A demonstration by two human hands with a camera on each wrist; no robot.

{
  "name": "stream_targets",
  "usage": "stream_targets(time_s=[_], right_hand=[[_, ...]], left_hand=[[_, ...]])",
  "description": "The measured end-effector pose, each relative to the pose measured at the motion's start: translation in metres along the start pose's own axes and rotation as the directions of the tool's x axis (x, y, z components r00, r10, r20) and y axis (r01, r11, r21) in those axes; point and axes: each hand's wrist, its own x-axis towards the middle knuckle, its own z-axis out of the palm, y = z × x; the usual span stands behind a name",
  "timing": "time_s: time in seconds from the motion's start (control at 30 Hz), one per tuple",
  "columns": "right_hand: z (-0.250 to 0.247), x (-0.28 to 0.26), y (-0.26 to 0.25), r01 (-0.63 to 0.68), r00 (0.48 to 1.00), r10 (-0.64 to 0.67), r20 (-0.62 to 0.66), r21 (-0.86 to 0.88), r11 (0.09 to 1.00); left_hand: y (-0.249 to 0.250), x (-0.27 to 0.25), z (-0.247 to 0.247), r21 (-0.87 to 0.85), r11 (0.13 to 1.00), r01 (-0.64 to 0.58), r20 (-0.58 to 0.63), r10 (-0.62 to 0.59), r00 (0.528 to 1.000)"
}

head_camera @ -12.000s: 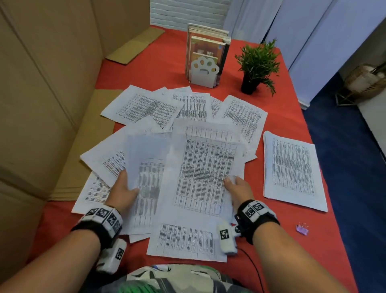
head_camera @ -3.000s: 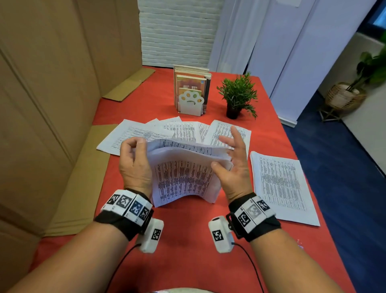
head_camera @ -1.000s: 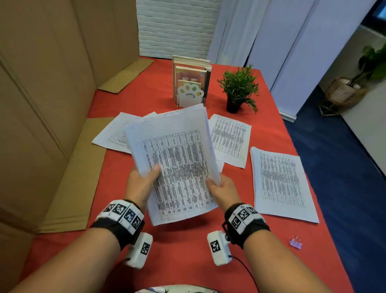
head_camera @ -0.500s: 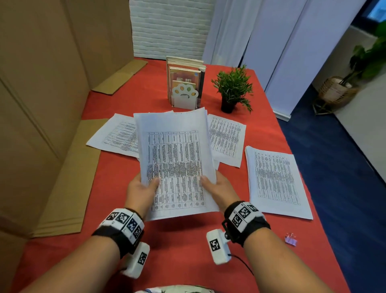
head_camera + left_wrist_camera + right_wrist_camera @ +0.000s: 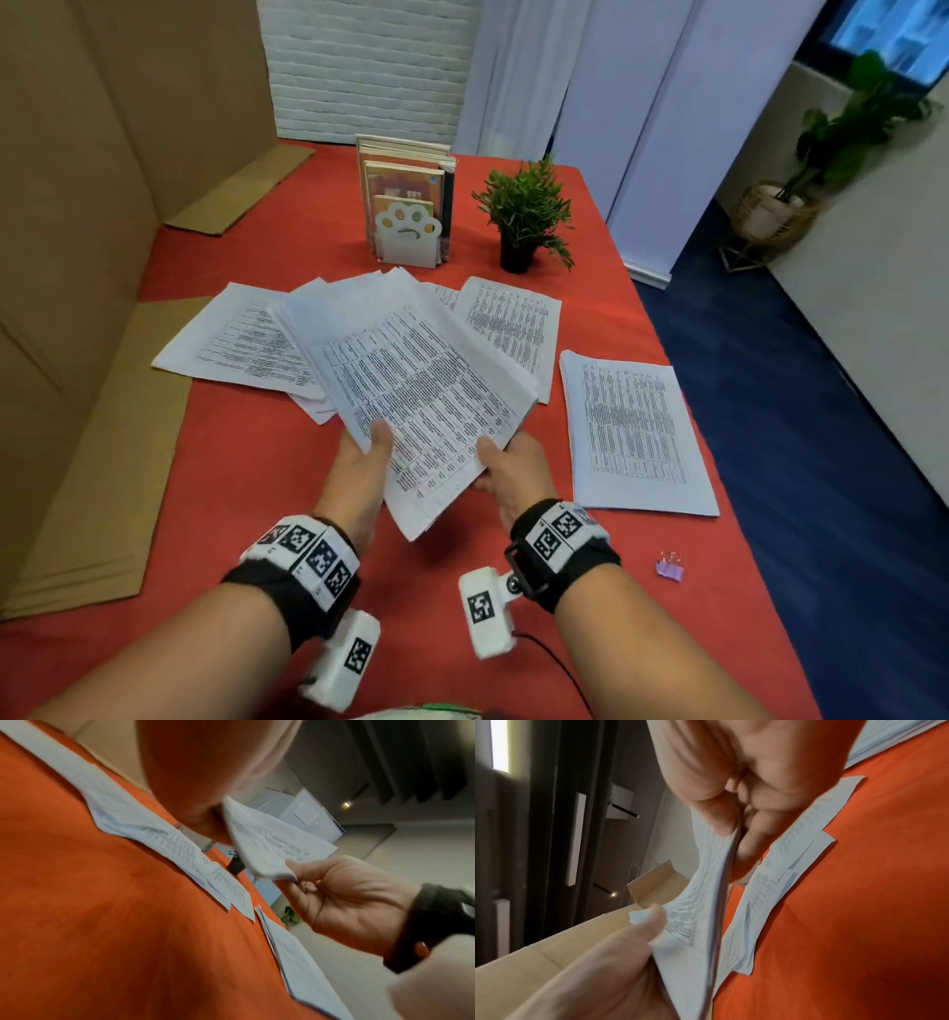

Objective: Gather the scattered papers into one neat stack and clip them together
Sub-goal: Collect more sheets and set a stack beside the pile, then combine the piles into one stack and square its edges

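Both hands hold a bundle of printed papers (image 5: 411, 380) above the red table (image 5: 246, 462), tilted to the left. My left hand (image 5: 362, 457) pinches its lower left edge, thumb on top. My right hand (image 5: 506, 465) pinches the lower right corner (image 5: 277, 871); the right wrist view shows thumb over and fingers under the papers' edge (image 5: 721, 882). Loose sheets lie behind at the left (image 5: 241, 344) and right (image 5: 513, 324). A separate neat stack (image 5: 634, 431) lies to the right. A small purple binder clip (image 5: 670, 568) rests on the table near my right forearm.
A white paw-shaped book holder with books (image 5: 408, 226) and a small potted plant (image 5: 524, 216) stand at the back of the table. Cardboard panels (image 5: 77, 205) wall the left side, with flat cardboard (image 5: 97, 488) along that edge. The table's right edge drops to blue floor.
The bundle has swung from upright in front of me to tilted left and lower over the table. Both hands keep their grip on its bottom edge.
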Motion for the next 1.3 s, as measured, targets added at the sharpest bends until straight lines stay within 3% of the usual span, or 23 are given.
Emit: stream_targets(time_s=[0.03, 0.1, 0.3, 0.4, 0.57, 0.6, 0.63, 0.67, 0.7, 0.73, 0.77, 0.8, 0.87, 0.9, 0.97, 1.03, 1.1, 1.2, 1.3], right_hand=[[-0.008, 0.004, 0.001, 0.009, 0.997, -0.009, -0.083, 0.000, 1.000], [-0.031, 0.015, 0.004, 0.017, 0.971, -0.017, -0.238, -0.002, 1.000], [-0.127, 0.038, 0.001, -0.053, 0.795, 0.066, -0.603, 0.040, 0.998], [-0.162, 0.048, 0.004, -0.127, 0.741, 0.196, -0.642, 0.154, 0.980], [-0.184, 0.048, -0.002, -0.160, 0.706, 0.323, -0.630, 0.302, 0.940], [-0.181, 0.044, -0.001, -0.212, 0.688, 0.324, -0.650, 0.247, 0.946], [-0.177, 0.042, 0.003, -0.356, 0.681, 0.250, -0.688, -0.013, 0.935], [-0.175, 0.042, 0.008, -0.441, 0.680, 0.225, -0.698, -0.143, 0.886], [-0.174, 0.041, 0.013, -0.434, 0.677, 0.271, -0.685, -0.073, 0.898], [-0.174, 0.043, 0.015, -0.364, 0.661, 0.359, -0.659, 0.136, 0.921], [-0.170, 0.043, 0.016, -0.277, 0.641, 0.397, -0.657, 0.284, 0.918], [-0.161, 0.040, 0.016, -0.268, 0.581, 0.410, -0.703, 0.310, 0.912], [-0.135, 0.034, 0.014, -0.353, 0.490, 0.285, -0.823, 0.112, 0.929], [-0.120, 0.030, 0.012, -0.377, 0.536, 0.185, -0.824, -0.036, 0.926], [-0.090, 0.028, 0.013, -0.334, 0.694, 0.024, -0.719, -0.292, 0.896], [-0.064, 0.030, 0.017, -0.230, 0.871, -0.084, -0.485, -0.551, 0.802], [-0.044, 0.037, 0.023, -0.029, 0.973, -0.155, -0.172, -0.756, 0.653], [-0.024, 0.051, 0.021, 0.197, 0.975, -0.184, 0.125, -0.866, 0.459], [-0.008, 0.075, 0.011, 0.248, 0.967, -0.141, 0.214, -0.915, 0.318]], left_hand=[[-0.002, 0.001, 0.002, -0.025, 0.998, 0.051, 0.096, -0.048, 0.994], [-0.003, 0.002, 0.002, 0.060, 0.994, 0.096, 0.139, -0.103, 0.985], [-0.029, 0.017, -0.035, 0.289, 0.947, 0.139, -0.045, -0.132, 0.990], [-0.042, 0.020, -0.048, 0.328, 0.926, 0.184, -0.102, -0.159, 0.982], [-0.052, 0.024, -0.060, 0.376, 0.899, 0.224, -0.143, -0.182, 0.973], [-0.053, 0.024, -0.061, 0.377, 0.897, 0.229, -0.150, -0.185, 0.971], [-0.054, 0.024, -0.062, 0.379, 0.896, 0.232, -0.157, -0.185, 0.970], [-0.055, 0.025, -0.064, 0.384, 0.892, 0.237, -0.164, -0.187, 0.969], [-0.056, 0.026, -0.065, 0.389, 0.889, 0.243, -0.172, -0.189, 0.967], [-0.057, 0.027, -0.067, 0.390, 0.886, 0.249, -0.183, -0.191, 0.964], [-0.057, 0.028, -0.068, 0.385, 0.887, 0.257, -0.195, -0.194, 0.961], [-0.057, 0.030, -0.070, 0.373, 0.888, 0.268, -0.208, -0.202, 0.957], [-0.055, 0.034, -0.073, 0.340, 0.892, 0.299, -0.238, -0.226, 0.945], [-0.052, 0.037, -0.074, 0.309, 0.898, 0.314, -0.254, -0.240, 0.937], [-0.045, 0.043, -0.074, 0.217, 0.918, 0.332, -0.281, -0.267, 0.922], [-0.035, 0.051, -0.075, 0.135, 0.929, 0.343, -0.296, -0.293, 0.909], [-0.028, 0.061, -0.079, 0.086, 0.930, 0.357, -0.294, -0.318, 0.901], [-0.017, 0.077, -0.085, 0.032, 0.921, 0.389, -0.265, -0.367, 0.892], [-0.002, 0.097, -0.090, -0.011, 0.924, 0.382, -0.245, -0.373, 0.895]])
